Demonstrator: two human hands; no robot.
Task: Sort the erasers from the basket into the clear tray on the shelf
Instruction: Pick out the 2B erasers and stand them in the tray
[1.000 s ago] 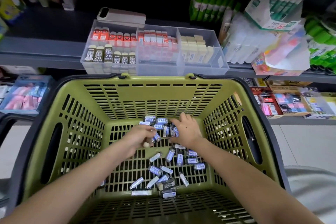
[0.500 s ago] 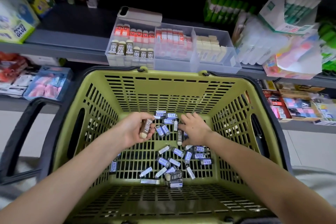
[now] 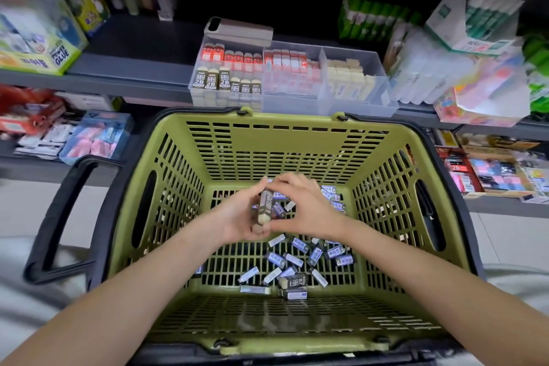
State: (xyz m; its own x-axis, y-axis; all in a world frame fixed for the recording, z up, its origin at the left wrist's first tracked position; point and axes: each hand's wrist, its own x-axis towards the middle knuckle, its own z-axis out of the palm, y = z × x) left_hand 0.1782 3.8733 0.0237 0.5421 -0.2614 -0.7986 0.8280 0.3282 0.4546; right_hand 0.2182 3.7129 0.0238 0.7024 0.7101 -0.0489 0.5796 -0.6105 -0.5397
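A green slatted basket [image 3: 392,196] stands below the shelf with several small blue-sleeved erasers [image 3: 300,261] scattered on its floor, and one larger dark 2B eraser [image 3: 297,281] among them. My left hand [image 3: 237,220] holds a dark-sleeved 2B eraser [image 3: 264,208] upright above the basket floor. My right hand [image 3: 309,205] meets it from the right, its fingers curled at the eraser's top. The clear tray [image 3: 371,101] on the shelf behind the basket has three compartments holding rows of erasers.
The basket's black handle [image 3: 59,217] hangs out to the left. A phone-like case [image 3: 237,28] lies on the tray's back edge. Glue boxes [image 3: 35,38] stand at the shelf's left and plastic-wrapped packs [image 3: 463,74] at its right. Lower shelves carry more stationery.
My left hand picked a dark 2B eraser out of the pile and lifted it. My right hand left the pile and came up to meet it. The view swung left.
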